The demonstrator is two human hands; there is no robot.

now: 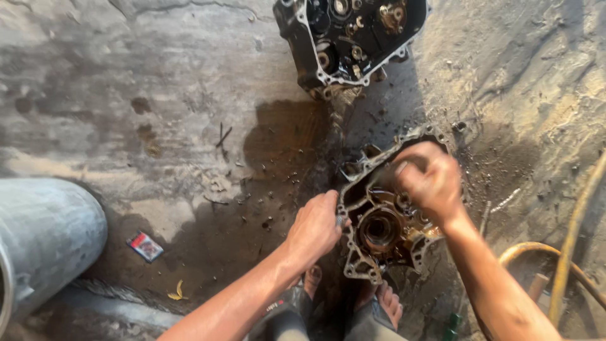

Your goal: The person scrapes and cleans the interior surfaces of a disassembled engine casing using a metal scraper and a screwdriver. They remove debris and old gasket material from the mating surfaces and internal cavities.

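- While the grimy grey cast-metal engine case half [382,230] lies open-side up on the wet, oily concrete floor [158,95], just ahead of the person's bare feet [385,303], both hands are on it.
- Left hand [314,228]: fingers curled over the case's left rim, gripping the edge to steady it. Rim is oily, so the grip could slide & the case could twist or skid on the slick floor.
- Right hand [431,182]: clenched into a fist over the upper-right part of the case, apparently around something small (blurred, can't tell what). If it slips, knuckles would hit the sharp rim lugs, or the round bearing bore [380,228] in the middle could get nicked.
- Grit risk: floor is covered w/ dirt, small loose bits & dark oil stain, all touching the case. Debris could drop into the open cavity.
- Toes sit right under the case's near edge; if it tips toward the person they'd get pinched.
- Second black engine case half [350,38], w/ gears showing inside, rests well apart at the top, also open to dirt.
- Yellow hose [571,246] curves near the right forearm; elbow could snag it.
- Grey metal drum [44,240] and small red packet [145,246] lie off left, no hazard.
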